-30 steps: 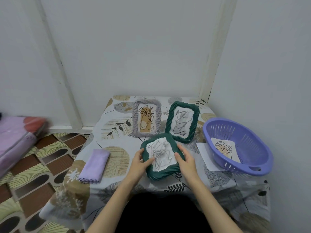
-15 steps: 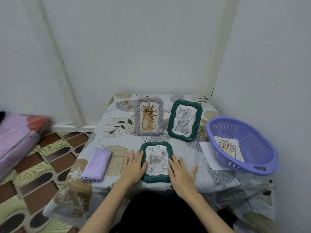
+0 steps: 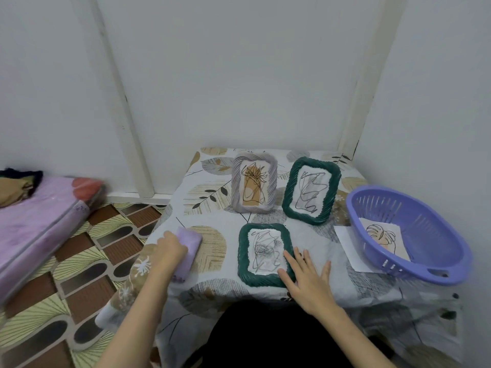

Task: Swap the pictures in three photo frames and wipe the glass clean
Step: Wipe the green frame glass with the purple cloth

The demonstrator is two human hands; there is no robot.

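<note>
Left hand [image 3: 170, 247] lies over the folded cloth [image 3: 187, 252] at the table's left edge; fingers hidden, so its hold cannot be told. Frame [image 3: 265, 252] lies flat, mid-table. Right hand [image 3: 305, 278], fingers straight, presses its right rim. Advice: keep that brace, wipe lightly.
</note>
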